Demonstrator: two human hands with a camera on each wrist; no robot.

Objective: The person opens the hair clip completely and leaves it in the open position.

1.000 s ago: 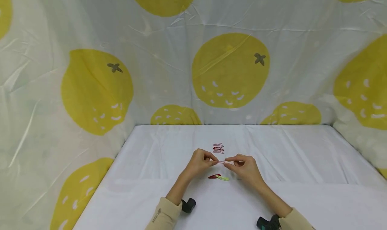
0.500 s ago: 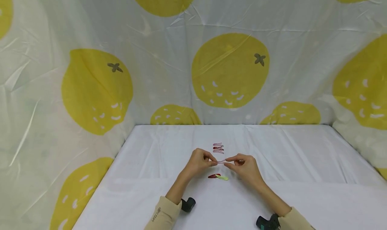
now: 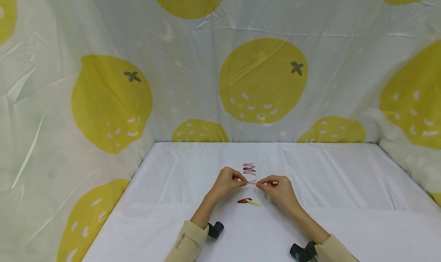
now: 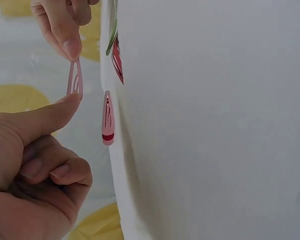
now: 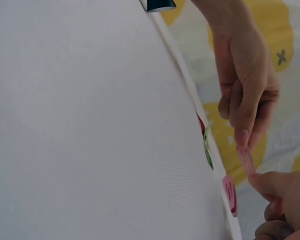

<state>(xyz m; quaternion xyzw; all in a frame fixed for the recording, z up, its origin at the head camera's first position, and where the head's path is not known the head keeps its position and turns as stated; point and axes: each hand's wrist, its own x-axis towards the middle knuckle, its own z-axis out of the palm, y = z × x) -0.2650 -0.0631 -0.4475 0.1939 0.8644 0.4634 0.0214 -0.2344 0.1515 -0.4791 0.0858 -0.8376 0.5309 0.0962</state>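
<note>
Between both hands, above the white cloth, is a pink snap hair clip. My left hand pinches one end between thumb and index finger. The other end is pinched by the thumb and index finger of my right hand. Its inner strip shows in the left wrist view; whether the clip is snapped open is hard to tell. Below the hands on the cloth, a dark red hair clip touches a lime green hair clip. Past the fingertips, several pink and red hair clips lie in a column.
A white cloth covers the table. Behind it hangs a curtain printed with yellow lemons. Black wrist cameras sit on the left wrist and right wrist.
Both hands have risen very slightly with the pink hair clip. My right thumb and index finger have drawn closer together at its end. The clips on the cloth stay put.
</note>
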